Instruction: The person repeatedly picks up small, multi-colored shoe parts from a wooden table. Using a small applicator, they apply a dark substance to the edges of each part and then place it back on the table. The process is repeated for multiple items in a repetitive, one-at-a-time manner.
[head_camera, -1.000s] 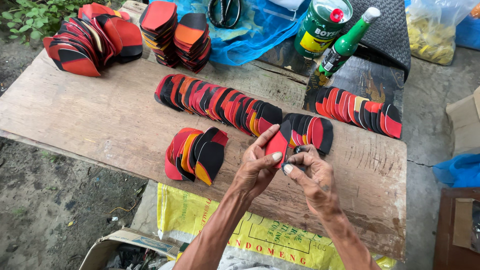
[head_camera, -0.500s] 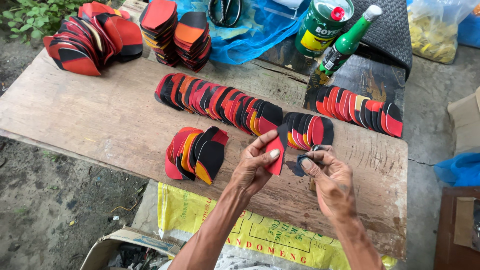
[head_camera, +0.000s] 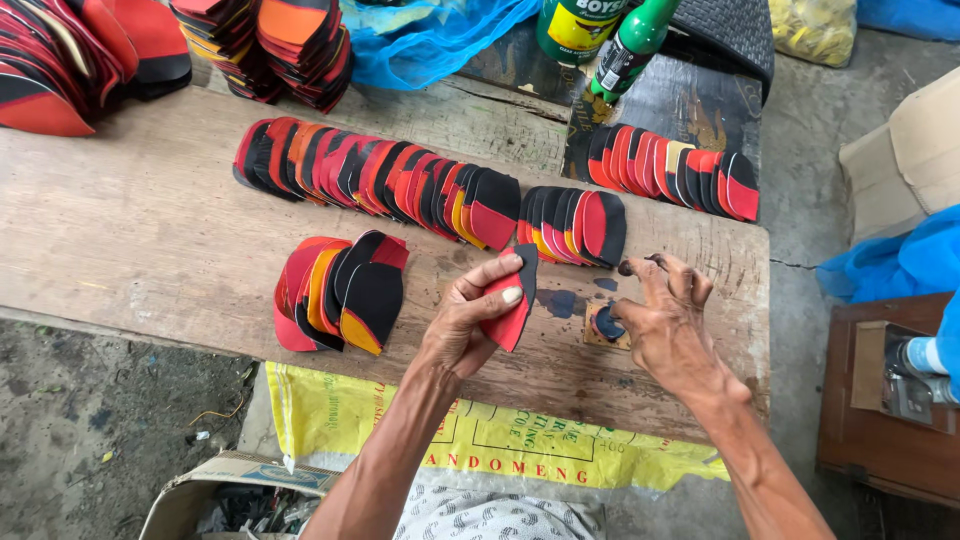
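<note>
My left hand (head_camera: 470, 320) grips a flat red and black shield-shaped piece (head_camera: 512, 305), held upright over the wooden plank (head_camera: 150, 240). My right hand (head_camera: 665, 320) is beside it with fingers spread and dark-stained tips, holding nothing. Just under the right hand lies a small square pad with a dark blob (head_camera: 605, 326) on the plank. To the left of the left hand lies a small fanned pile of similar pieces (head_camera: 340, 290).
A long overlapping row of red, black and orange pieces (head_camera: 390, 185) runs across the plank, with a shorter fan (head_camera: 575, 225) and another row (head_camera: 680, 170) to the right. Stacks (head_camera: 265, 40) stand at the back left. A green can (head_camera: 580, 25) and a green bottle (head_camera: 625, 50) stand behind.
My hands have come apart. The right hand has let go of the piece and spread its fingers over the pad; the left hand keeps the red and black piece.
</note>
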